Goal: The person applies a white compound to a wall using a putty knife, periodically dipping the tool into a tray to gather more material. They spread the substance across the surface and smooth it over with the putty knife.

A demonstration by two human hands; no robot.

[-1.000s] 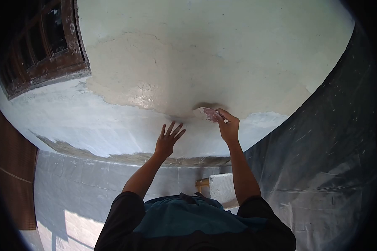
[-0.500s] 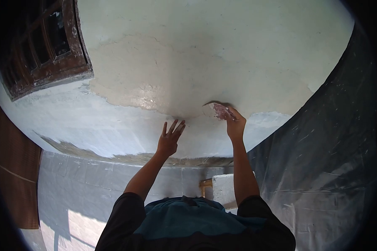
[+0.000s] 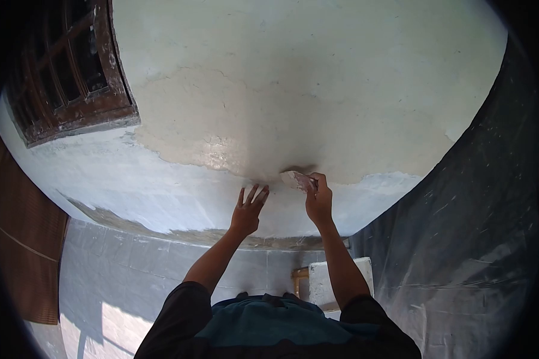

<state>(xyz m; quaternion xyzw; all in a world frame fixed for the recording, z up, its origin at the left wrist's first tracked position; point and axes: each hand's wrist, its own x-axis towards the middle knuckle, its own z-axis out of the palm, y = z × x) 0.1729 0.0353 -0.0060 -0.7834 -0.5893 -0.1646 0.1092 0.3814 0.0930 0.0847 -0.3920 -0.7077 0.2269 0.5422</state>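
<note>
My right hand [image 3: 318, 200] grips a putty knife [image 3: 296, 179] whose smeared blade lies against the wall [image 3: 317, 78], at the lower edge of a beige patch of fresh putty [image 3: 245, 119]. My left hand [image 3: 248, 210] is flat on the wall with its fingers spread, just left of the blade and a little below it. Below both hands the wall is pale white-blue.
A dark wooden window frame [image 3: 72, 78] sits at the upper left. A dark plastic sheet [image 3: 473, 227] covers the right side. A white block [image 3: 323, 281] with a wooden piece beside it stands on the grey tiled floor [image 3: 120, 269] below my arms.
The putty knife rose up the wall, then came back down and left, ending closer to my left hand. My left hand stayed pressed on the wall.
</note>
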